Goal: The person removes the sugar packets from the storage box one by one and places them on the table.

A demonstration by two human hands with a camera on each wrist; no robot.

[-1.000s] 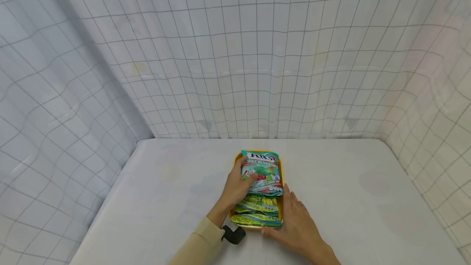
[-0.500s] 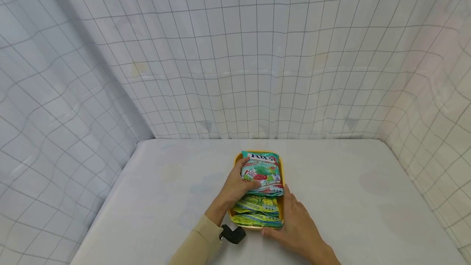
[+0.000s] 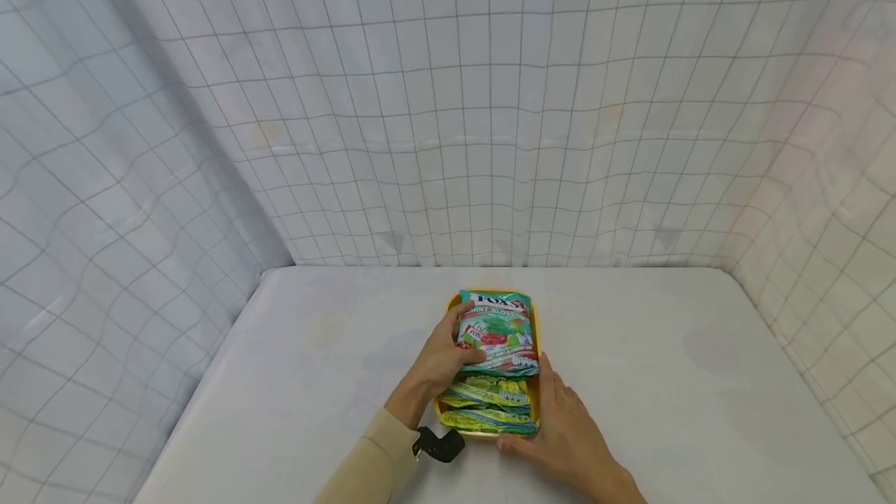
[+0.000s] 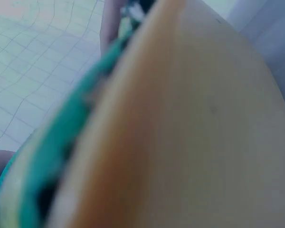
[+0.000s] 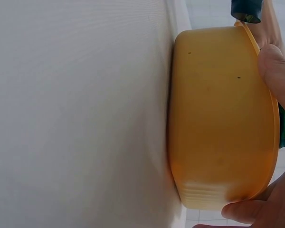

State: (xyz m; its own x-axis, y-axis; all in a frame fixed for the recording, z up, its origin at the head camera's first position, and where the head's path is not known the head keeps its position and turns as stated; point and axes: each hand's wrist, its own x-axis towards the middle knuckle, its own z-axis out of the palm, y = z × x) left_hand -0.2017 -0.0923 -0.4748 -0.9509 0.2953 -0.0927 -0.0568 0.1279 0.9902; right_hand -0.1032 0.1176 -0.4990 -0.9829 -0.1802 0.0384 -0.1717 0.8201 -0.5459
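A yellow plastic basket [image 5: 223,118] stands on the white table, filled with candy bags. On top at its far end lies a teal Fox's Mint Blossom candy bag [image 3: 497,333]. My left hand [image 3: 439,355] rests on that bag's left side, index finger near the upper corner and thumb lower across its front; the other fingers are hidden. My right hand [image 3: 568,430] holds the basket's near right corner, thumb at the front rim and fingers along the right side. Yellow-green candy bags [image 3: 486,391] lie at the near end. In the left wrist view, the basket wall [image 4: 213,109] looms close and blurred.
A white cloth-covered table [image 3: 308,364] spreads around the basket. Behind it hangs a white curtain with a grid pattern [image 3: 490,138], and similar cloth closes both sides. A black device [image 3: 441,444] sits at my left wrist, by the basket's near left corner.
My left thumb has shifted down and back toward the teal bag's left edge, and the left wrist has moved slightly left. The right hand and basket stay in place.
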